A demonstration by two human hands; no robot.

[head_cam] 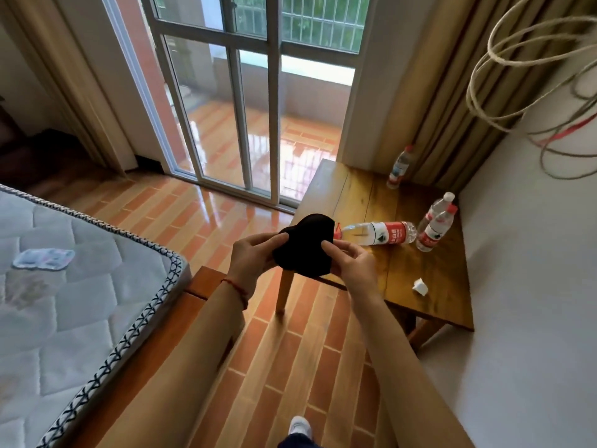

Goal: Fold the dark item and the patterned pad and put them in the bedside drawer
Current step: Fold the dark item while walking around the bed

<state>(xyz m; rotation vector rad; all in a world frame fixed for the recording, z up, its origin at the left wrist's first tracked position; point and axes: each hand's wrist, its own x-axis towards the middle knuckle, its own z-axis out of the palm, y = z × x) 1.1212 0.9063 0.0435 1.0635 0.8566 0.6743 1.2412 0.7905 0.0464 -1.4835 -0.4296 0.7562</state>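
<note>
The dark item [305,245] is a small black piece of cloth, bunched between both hands in mid-air over the floor, near the front left corner of the wooden bedside table [420,286]. My left hand [250,258] pinches its left edge. My right hand [350,261] grips its right edge with thumb and fingers. The patterned pad [43,258], pale blue and flat, lies on the white quilted mattress [80,318] at the left, well away from both hands. No drawer is visible.
On the table lie one plastic water bottle [378,233] on its side, three upright bottles [434,224] near the wall, and a crumpled white tissue [420,286]. Curtains and looped cords hang at the right. A sliding glass door stands ahead. The floor is glossy orange tile.
</note>
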